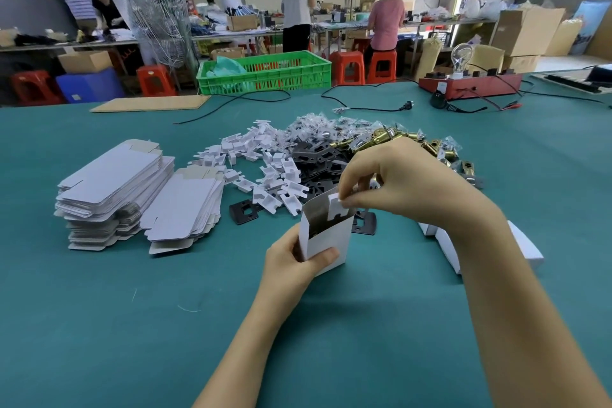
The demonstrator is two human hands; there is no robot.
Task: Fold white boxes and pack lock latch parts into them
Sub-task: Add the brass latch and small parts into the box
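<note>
Currently: white box, open end up, at lower centre of frame, gripped near its base by left hand. Right hand fingers pinch a white card insert at the box mouth. Advice: keep box steady, square the insert to the opening, press down evenly. Loose parts lie behind on the bench.

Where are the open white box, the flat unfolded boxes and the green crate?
open white box [331,238], head view, front wall.
flat unfolded boxes [109,182], head view, top sheet.
green crate [265,78], head view, front wall.
</note>
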